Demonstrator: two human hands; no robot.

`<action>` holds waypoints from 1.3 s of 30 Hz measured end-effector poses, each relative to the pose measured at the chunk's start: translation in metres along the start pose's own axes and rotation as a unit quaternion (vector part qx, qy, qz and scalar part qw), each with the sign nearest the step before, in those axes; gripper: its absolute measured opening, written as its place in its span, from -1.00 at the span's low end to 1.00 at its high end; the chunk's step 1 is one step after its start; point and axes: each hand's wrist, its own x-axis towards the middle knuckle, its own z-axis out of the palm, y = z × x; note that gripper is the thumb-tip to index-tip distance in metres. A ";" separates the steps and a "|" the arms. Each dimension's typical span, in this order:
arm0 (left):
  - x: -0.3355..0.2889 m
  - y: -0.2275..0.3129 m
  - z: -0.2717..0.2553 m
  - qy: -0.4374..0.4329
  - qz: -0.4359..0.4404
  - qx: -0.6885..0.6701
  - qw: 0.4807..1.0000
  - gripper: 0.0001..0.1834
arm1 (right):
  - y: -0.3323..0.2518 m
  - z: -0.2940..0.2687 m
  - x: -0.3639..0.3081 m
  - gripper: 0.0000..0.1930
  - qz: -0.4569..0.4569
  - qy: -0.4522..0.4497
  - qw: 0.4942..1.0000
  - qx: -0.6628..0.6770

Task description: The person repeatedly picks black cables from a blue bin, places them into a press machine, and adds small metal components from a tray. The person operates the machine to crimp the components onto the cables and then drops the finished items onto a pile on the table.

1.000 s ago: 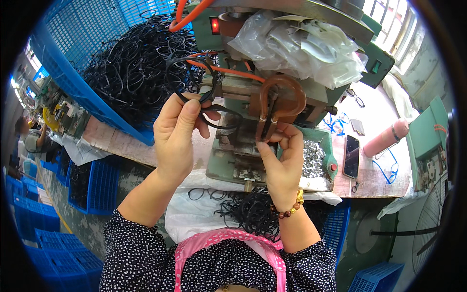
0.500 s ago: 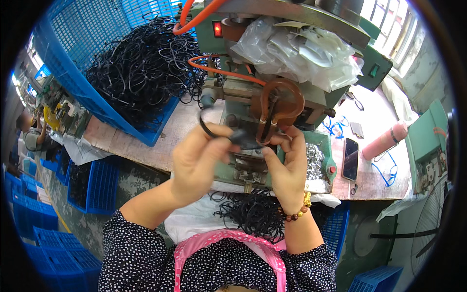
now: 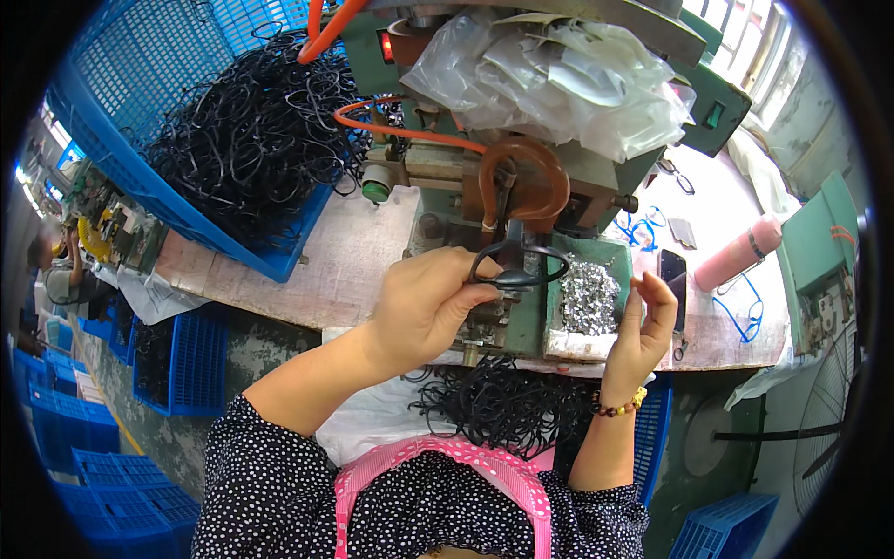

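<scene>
My left hand [image 3: 430, 303] pinches a black spectacle frame [image 3: 545, 277] at its left end, between thumb and fingers. The frame is tilted in front of the machine's brown curved clamp [image 3: 528, 182], and its rings overlap in view. My right hand [image 3: 641, 326] is raised beside the right edge of a green tray [image 3: 553, 312] of small silver metal pieces [image 3: 587, 296]. Its thumb and fingertips come together; whatever they hold, if anything, is too small to make out. Below both hands, on my lap, lies a pile of black frames [image 3: 498, 401].
A blue crate [image 3: 121, 149] heaped with black frames [image 3: 251, 140] stands at the left. Orange hoses [image 3: 410, 133] and plastic bags [image 3: 559, 84] hang on the machine. To the right lie a phone [image 3: 672, 279], a pink bottle [image 3: 740, 253] and blue spectacles [image 3: 745, 317].
My right hand has let go of the black spectacle frame and moved right, to the tray's edge. My left hand has moved right with the frame, now in front of the clamp.
</scene>
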 end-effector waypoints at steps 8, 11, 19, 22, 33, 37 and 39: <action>-0.004 0.000 0.004 0.008 -0.002 0.004 1.000 -0.80 | 0.015 -0.034 -0.025 -0.59 0.036 -0.244 0.938 -0.243; -0.002 0.003 0.005 0.018 0.003 0.005 1.000 -0.80 | 0.017 -0.013 -0.019 -0.70 -0.032 -0.247 0.917 -0.311; -0.026 -0.033 -0.013 0.104 0.017 0.118 0.987 -0.81 | 0.028 0.020 -0.009 -0.96 -0.078 -0.158 0.960 -0.218; -0.048 -0.099 -0.028 0.143 -0.103 0.181 0.967 -0.82 | 0.028 0.018 -0.013 -0.94 -0.114 -0.122 0.959 -0.229; -0.077 -0.266 -0.030 -0.041 -0.190 0.400 0.896 -0.65 | 0.034 0.019 -0.024 -0.90 -0.005 -0.071 0.983 -0.168; -0.103 -0.212 -0.038 -0.066 -0.117 0.397 0.908 -0.83 | 0.034 0.016 -0.020 -0.90 -0.084 -0.085 0.972 -0.201; -0.123 -0.177 -0.049 -0.127 -0.126 0.398 0.900 -0.83 | 0.034 0.016 -0.018 -0.91 -0.089 -0.095 0.973 -0.189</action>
